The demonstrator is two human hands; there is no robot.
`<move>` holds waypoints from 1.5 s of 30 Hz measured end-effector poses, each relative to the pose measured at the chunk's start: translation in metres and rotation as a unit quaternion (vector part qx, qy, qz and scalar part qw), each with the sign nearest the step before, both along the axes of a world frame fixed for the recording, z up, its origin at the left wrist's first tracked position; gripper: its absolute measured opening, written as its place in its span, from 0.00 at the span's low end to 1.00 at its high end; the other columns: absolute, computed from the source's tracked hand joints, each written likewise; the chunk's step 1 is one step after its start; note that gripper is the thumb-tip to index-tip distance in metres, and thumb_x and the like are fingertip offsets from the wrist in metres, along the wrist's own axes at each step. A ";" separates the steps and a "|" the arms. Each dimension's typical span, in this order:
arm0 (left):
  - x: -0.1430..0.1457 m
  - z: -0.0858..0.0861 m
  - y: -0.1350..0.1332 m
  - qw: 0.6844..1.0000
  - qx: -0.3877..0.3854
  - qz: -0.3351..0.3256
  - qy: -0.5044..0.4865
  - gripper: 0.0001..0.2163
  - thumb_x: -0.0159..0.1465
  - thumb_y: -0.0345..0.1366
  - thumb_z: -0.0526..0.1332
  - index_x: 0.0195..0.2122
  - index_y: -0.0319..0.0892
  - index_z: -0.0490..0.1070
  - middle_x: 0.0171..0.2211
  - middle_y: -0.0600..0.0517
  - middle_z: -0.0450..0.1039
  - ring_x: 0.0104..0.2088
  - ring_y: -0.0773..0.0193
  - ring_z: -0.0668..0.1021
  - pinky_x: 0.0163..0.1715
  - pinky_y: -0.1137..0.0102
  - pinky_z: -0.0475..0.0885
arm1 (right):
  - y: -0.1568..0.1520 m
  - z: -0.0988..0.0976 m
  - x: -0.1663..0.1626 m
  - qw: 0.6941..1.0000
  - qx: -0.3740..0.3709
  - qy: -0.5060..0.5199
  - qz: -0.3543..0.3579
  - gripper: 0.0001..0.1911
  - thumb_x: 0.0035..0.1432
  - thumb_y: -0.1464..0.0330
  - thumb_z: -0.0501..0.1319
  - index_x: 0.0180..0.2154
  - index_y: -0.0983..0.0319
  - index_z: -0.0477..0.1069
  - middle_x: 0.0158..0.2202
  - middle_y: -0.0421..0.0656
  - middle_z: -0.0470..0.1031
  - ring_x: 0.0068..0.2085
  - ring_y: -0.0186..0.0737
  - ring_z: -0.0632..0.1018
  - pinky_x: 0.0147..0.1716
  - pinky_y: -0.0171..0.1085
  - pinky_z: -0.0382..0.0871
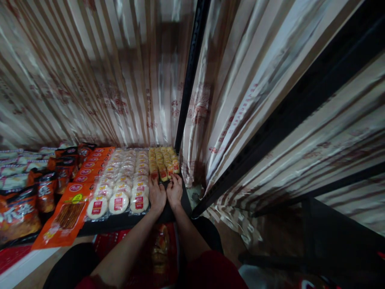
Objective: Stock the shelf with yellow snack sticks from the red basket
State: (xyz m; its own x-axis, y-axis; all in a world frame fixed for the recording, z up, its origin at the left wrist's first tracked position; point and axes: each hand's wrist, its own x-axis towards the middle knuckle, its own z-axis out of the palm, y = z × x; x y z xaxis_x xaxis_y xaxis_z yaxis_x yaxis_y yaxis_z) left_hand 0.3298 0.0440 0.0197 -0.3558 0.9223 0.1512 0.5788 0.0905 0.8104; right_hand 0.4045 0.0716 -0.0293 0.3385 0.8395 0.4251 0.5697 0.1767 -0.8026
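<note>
Small yellow packaged pastries stand in tight rows at the right end of a black shelf. At the front of these rows, my left hand has its fingers closed around a small pastry at the left side. Close beside it, my right hand grips another front pastry between thumb and fingers. Parts of both pastries are hidden by my fingers. Left of my left hand lie round white crackers in clear wrappers, in overlapping columns.
Orange flat snack packs overlap in a column further left, next to orange and black bags. Pleated, printed curtains hang behind. A black metal post rises at the shelf corner, and another black post slants across the right. Below sits a red package.
</note>
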 end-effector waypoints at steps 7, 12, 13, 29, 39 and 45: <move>-0.005 -0.006 0.001 0.999 0.007 -0.017 0.035 0.21 0.57 0.27 0.48 0.53 0.35 0.62 0.63 0.41 0.49 0.62 0.56 0.56 0.60 0.63 0.56 | 0.001 -0.001 -0.001 1.000 -0.008 -0.007 0.000 0.24 0.51 0.78 0.49 0.48 0.62 0.70 0.47 0.47 0.67 0.40 0.34 0.74 0.43 0.34 0.69; -0.004 -0.010 0.000 0.999 0.009 -0.013 0.044 0.22 0.57 0.27 0.48 0.54 0.36 0.61 0.64 0.43 0.47 0.63 0.56 0.55 0.60 0.63 0.57 | 0.000 -0.001 -0.001 1.000 -0.011 -0.018 -0.008 0.24 0.50 0.78 0.49 0.48 0.62 0.70 0.48 0.47 0.66 0.41 0.35 0.74 0.45 0.34 0.68; -0.004 -0.011 0.000 0.999 0.010 -0.013 0.043 0.22 0.57 0.27 0.48 0.54 0.36 0.61 0.63 0.43 0.47 0.63 0.56 0.55 0.59 0.64 0.57 | 0.000 -0.001 0.000 1.000 -0.011 -0.020 -0.010 0.24 0.50 0.78 0.49 0.48 0.61 0.70 0.49 0.47 0.66 0.41 0.35 0.74 0.45 0.34 0.68; -0.003 -0.009 -0.007 0.997 0.024 -0.020 0.075 0.20 0.56 0.24 0.50 0.50 0.37 0.66 0.64 0.46 0.47 0.64 0.57 0.52 0.61 0.65 0.55 | -0.005 0.011 0.001 1.000 0.007 0.008 0.011 0.21 0.46 0.79 0.49 0.40 0.60 0.72 0.49 0.45 0.65 0.45 0.35 0.72 0.48 0.33 0.65; 0.003 -0.005 -0.027 0.996 0.001 -0.053 0.068 0.20 0.56 0.24 0.49 0.49 0.35 0.67 0.61 0.41 0.51 0.57 0.56 0.65 0.56 0.66 0.64 | -0.005 0.008 0.002 0.999 0.011 0.039 0.023 0.20 0.48 0.78 0.48 0.40 0.61 0.71 0.49 0.47 0.66 0.41 0.35 0.74 0.45 0.35 0.68; -0.003 -0.018 -0.045 0.992 0.013 -0.112 0.052 0.18 0.54 0.22 0.49 0.44 0.37 0.70 0.55 0.43 0.61 0.55 0.59 0.68 0.56 0.65 0.63 | -0.006 0.013 0.001 0.998 0.052 0.031 0.036 0.17 0.50 0.78 0.48 0.37 0.63 0.72 0.45 0.49 0.68 0.44 0.38 0.72 0.45 0.37 0.68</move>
